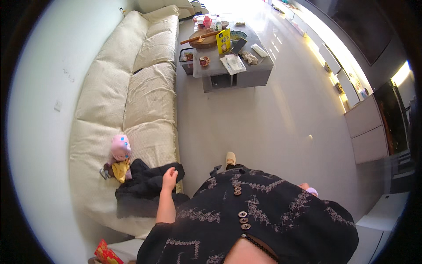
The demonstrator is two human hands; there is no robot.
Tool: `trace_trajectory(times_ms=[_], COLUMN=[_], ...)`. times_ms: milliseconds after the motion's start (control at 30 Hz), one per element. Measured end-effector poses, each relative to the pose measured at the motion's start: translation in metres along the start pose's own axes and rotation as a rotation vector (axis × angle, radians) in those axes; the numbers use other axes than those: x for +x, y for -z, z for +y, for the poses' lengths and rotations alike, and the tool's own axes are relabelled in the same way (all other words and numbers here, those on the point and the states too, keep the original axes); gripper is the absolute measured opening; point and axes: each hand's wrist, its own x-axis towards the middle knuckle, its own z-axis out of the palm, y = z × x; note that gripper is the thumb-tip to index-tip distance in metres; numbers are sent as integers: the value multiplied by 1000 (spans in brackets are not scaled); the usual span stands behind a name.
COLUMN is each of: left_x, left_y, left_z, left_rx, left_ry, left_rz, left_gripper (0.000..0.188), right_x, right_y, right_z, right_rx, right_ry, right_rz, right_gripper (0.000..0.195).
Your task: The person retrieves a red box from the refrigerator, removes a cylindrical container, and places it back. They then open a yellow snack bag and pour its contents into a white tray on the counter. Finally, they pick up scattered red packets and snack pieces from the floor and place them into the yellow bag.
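Observation:
My left hand (pixel 169 178) is over the near end of the sofa, its fingers curled. Beneath and beside it lies a crumpled black garment (pixel 141 184); whether the fingers touch or grip the cloth cannot be made out. Only a small part of my right hand (pixel 304 186) shows past my black patterned top, with a lilac band (pixel 312 191) at the wrist. Its fingers are mostly hidden. Left of the black garment are a yellow cloth (pixel 120 170) and a pink item (pixel 121 147) with blue marks.
A long sofa (pixel 151 112) with a cream cover runs along the left wall. Ahead stands a grey coffee table (pixel 254 75) bearing a round wooden board (pixel 204 42), a yellow packet (pixel 224 41), a phone (pixel 239 46) and tissues (pixel 233 63). Low cabinets (pixel 367 128) line the right side.

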Motion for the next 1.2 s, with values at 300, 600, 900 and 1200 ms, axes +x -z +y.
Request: trace_trajectory(times_ms=[300,600,900,1200], left_x=[62,250,494,625], left_y=[20,58,141,104], left_z=[-67,-145,71,220], left_rx=[-421,-90,94,0], left_ry=[502,393,277,247], left_rz=[-121,-10,-189,-163], left_gripper=[30,38,34,35], right_x=[164,213,265,416], right_y=[108,158,185,218], right_z=[-466,-820,-985,-1062], right_rx=[-161,171,1,-100], right_ry=[711,1000,903,676], right_rz=[156,206,362,310], right_gripper=[33,43,39,47])
